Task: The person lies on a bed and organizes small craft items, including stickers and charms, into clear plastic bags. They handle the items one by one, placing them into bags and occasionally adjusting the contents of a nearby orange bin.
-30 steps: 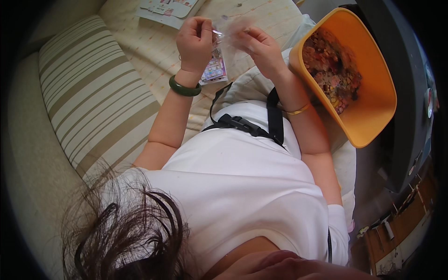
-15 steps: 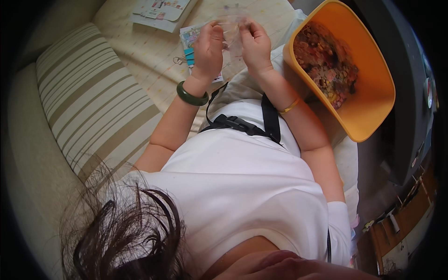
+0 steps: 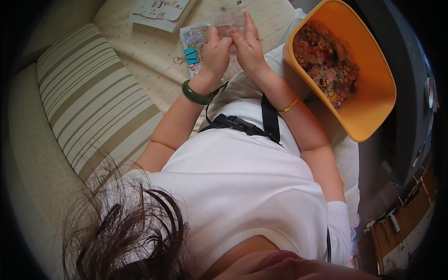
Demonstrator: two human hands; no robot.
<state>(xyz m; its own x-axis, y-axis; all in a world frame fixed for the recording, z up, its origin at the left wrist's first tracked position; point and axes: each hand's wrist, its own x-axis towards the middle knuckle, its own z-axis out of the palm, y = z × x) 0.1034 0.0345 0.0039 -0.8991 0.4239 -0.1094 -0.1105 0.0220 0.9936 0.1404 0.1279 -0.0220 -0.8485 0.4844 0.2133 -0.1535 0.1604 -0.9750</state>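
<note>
One clear plastic film (image 3: 227, 19) lies just ahead, equally near my left hand (image 3: 217, 53) — half-curled — and right hand (image 3: 250, 51), fingers extended; both hold its near edge; long axis unclear.

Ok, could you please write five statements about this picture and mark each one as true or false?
1. Clear plastic is at the fingers of the left hand and the right hand. True.
2. The green bangle is on the right wrist. False: the green bangle is on the left.
3. The orange bin contains small scraps. True.
4. The binder clip is inside the bin. False: the binder clip is on colourful sheets.
5. The cushion is striped. True.
</note>
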